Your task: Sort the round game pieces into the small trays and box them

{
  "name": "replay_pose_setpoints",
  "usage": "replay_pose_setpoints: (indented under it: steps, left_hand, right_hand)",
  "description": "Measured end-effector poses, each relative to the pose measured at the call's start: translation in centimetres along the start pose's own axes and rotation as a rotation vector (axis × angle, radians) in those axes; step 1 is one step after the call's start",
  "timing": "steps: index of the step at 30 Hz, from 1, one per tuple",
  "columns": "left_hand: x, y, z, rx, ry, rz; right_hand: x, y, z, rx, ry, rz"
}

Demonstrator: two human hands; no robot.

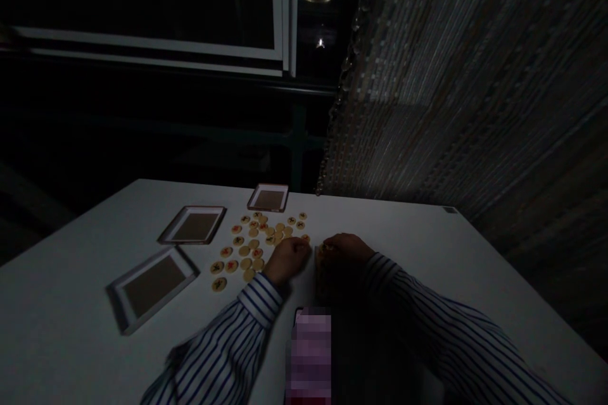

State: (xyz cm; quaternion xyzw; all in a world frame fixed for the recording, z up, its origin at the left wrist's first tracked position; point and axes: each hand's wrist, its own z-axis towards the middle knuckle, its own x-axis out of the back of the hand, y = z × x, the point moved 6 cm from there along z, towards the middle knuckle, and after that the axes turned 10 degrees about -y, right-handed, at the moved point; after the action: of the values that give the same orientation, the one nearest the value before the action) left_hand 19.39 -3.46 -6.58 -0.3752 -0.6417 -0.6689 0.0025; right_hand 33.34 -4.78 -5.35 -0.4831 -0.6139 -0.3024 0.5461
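Observation:
Many round wooden xiangqi pieces (244,251) lie loose on the table, some with red or black characters facing up and others plain side up. At the right edge of this spread is my left hand (285,259), its fingers pinched together at a xiangqi piece (305,238). My right hand (350,248) is closed, with a xiangqi piece (327,247) at its fingertips. Beneath these fingers stands a dark box-like thing (323,275); deep shadow and the hand hide most of it.
Three shallow framed trays (196,226) lie on the left and far side of the white table (71,266). A phone (311,354) with a blurred screen is at the near edge. A bead curtain (403,88) hangs behind on the right, beside a dark window (142,0).

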Motion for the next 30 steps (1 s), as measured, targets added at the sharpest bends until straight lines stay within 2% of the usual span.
replay_pose_setpoints:
  steps: [3, 7, 15, 30]
  left_hand:
    - [-0.5, 0.0, 0.2, -0.006, -0.018, 0.134]
    - [-0.8, 0.1, 0.2, 0.011, -0.028, 0.178]
    - [-1.2, 0.9, 0.2, -0.016, -0.055, 0.294]
    - [-2.1, 1.1, 0.3, -0.038, -0.112, 0.332]
  right_hand:
    - [-0.6, 0.2, 0.4, 0.016, -0.015, -0.038]
    - [-0.9, 0.4, 0.4, 0.038, -0.002, -0.036]
    - [-0.4, 0.3, 0.2, 0.020, 0.000, -0.054]
    - [-0.7, 0.3, 0.5, 0.036, -0.040, -0.030]
